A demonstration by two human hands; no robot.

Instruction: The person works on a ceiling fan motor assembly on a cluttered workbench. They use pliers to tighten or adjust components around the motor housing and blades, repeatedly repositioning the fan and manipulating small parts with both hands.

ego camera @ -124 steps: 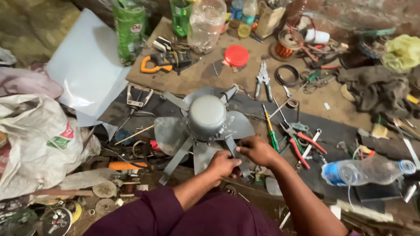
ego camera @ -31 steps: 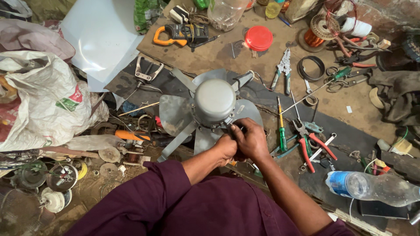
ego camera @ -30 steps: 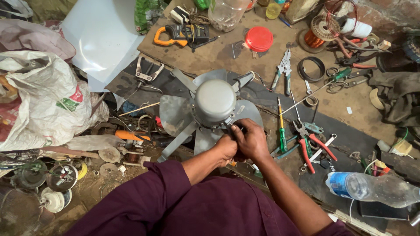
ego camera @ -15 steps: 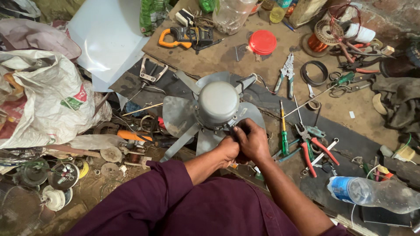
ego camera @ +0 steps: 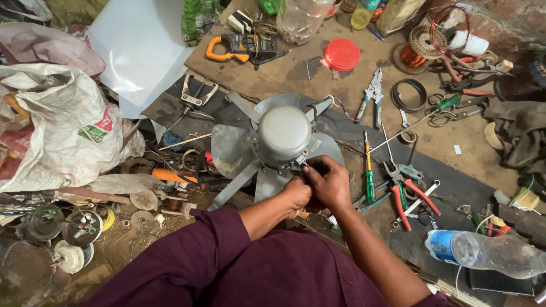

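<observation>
The grey fan motor (ego camera: 283, 135) with its metal blades (ego camera: 230, 150) is placed in the middle of the cluttered floor. Both hands are pressed together at its near right edge. The left hand (ego camera: 297, 195) is closed against the right one, and the right hand (ego camera: 330, 182) is curled, its fingertips pinching a small part at the motor rim. A green screwdriver (ego camera: 369, 170) lies just to the right, red-handled pliers (ego camera: 405, 193) beside it.
</observation>
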